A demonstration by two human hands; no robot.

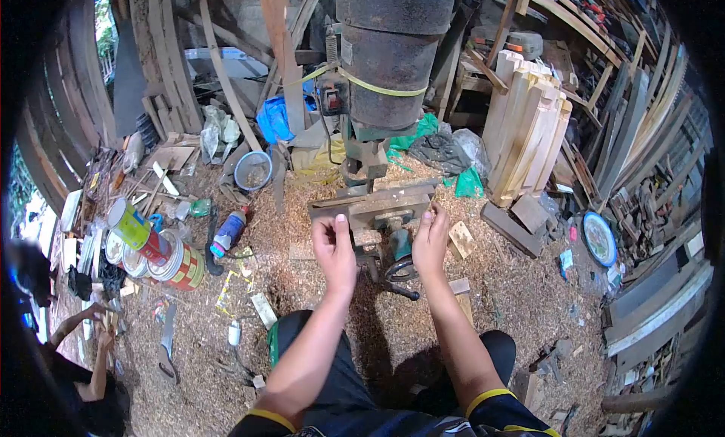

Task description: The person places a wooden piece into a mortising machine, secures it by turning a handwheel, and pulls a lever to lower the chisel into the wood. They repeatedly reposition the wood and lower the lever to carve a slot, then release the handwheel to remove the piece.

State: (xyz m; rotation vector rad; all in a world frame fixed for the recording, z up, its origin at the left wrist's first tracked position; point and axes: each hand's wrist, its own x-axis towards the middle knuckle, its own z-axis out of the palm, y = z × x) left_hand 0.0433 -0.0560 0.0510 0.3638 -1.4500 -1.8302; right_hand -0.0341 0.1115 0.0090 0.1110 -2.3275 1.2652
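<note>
My left hand [334, 254] is raised before the left end of a wooden board [389, 203], thumb up and fingers loosely bent, with nothing visible in it. Opposite it, my right hand [430, 244] has its fingers stretched upward near the board's right end, palm turned inward. The board lies across the worktable of a drill press whose dark motor housing [393, 48] rises behind. A round handwheel [401, 268] shows low between my wrists. Beside the right fingers, a small wood block with holes [461, 240] lies on the shavings.
Stacked tins [175, 262], a blue bottle [229, 231] and a handsaw [168, 342] sit to the left, where another person's arms [94, 346] show. Bundled pale timbers [529, 135] stand at the back right. A blue-rimmed dish [599, 239] lies far right. Shavings cover the floor.
</note>
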